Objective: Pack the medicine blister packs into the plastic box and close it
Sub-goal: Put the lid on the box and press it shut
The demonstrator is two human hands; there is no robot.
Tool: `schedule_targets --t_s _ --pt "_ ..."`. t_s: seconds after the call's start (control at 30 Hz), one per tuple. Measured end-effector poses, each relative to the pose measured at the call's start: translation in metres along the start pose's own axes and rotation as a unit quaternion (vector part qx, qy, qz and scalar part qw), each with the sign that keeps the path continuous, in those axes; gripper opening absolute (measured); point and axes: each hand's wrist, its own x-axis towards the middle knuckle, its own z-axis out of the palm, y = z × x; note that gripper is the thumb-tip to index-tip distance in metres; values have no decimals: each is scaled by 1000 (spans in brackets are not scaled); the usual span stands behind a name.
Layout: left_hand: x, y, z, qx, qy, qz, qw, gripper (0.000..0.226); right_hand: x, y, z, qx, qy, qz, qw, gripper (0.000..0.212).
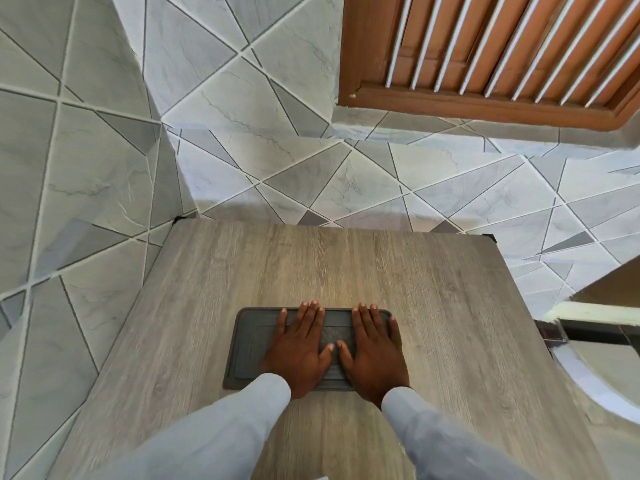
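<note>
A flat dark grey plastic box lies closed on the wooden table, its lid on top. My left hand rests palm down on the middle of the lid, fingers stretched out flat. My right hand lies palm down beside it on the lid's right half, fingers also flat. The two thumbs almost touch at the lid's centre. No blister packs are visible; whatever is inside the box is hidden by the lid.
The table stands against a grey tiled wall with diagonal lines. A brown wooden louvred shutter is at the upper right. A glass and metal object sits beyond the table's right edge.
</note>
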Motion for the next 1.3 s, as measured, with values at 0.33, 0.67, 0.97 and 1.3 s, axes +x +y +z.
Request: schedule_targets --t_s 0.33,0.67,0.97,1.3 --pt "3 -3 5 -8 19 -1 1000 72 4 2 2 10 20 -4 1000 73" --pt "-5 -29 -3 5 17 -13 1000 76 0 0 -1 17 -6 14 1000 73" --pt "-26 -78 -6 31 21 -84 996 76 1 1 2 27 -12 61 998 73" --pt "-24 -68 -6 21 23 -97 995 78 -1 7 -7 29 -61 26 997 85"
